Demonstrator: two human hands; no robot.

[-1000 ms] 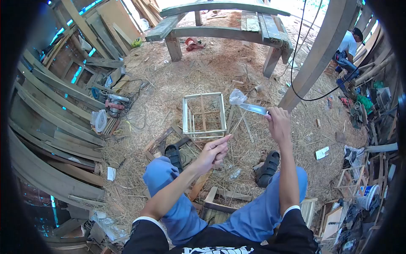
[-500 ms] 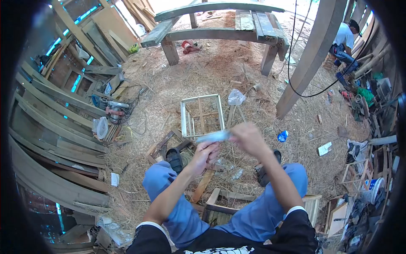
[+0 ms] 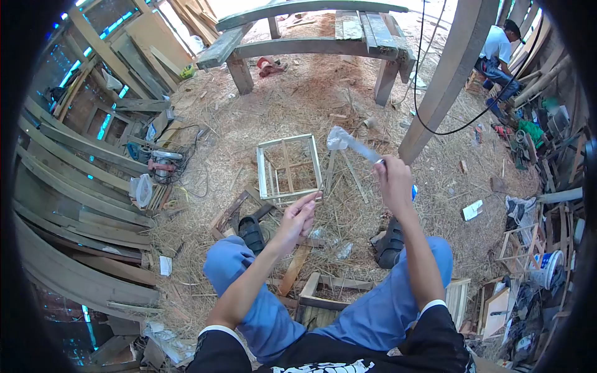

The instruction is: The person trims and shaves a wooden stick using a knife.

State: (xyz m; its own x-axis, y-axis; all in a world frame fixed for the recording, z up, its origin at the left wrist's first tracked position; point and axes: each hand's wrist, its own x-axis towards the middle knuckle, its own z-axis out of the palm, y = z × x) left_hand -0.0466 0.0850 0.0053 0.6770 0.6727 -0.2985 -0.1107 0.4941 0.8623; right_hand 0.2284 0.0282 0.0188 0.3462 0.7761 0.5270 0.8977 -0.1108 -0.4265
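My right hand (image 3: 394,180) is closed round the handle of a knife (image 3: 364,149), whose pale blade points up and to the left, smeared by motion. Lower and to the left, my left hand (image 3: 297,221) pinches a small sliver of wood (image 3: 318,195), most of it hidden by the fingers. A gap separates the blade from the left hand. Beyond the left hand, a small wooden frame (image 3: 288,140) with crossed slats rests on the littered ground. Past the blade's tip lies a clear plastic bag (image 3: 337,138).
A wooden workbench (image 3: 305,47) stands ahead, and a slanted post (image 3: 444,84) rises at right. Another person (image 3: 497,59) sits at far right. A power tool (image 3: 163,166) lies left. Wood pieces (image 3: 320,286) lie between my legs; a bucket (image 3: 547,270) stands at right.
The knife has swung away from the left hand, up and to the right, with its blade now raised. The left hand has shifted slightly and still pinches the sliver.
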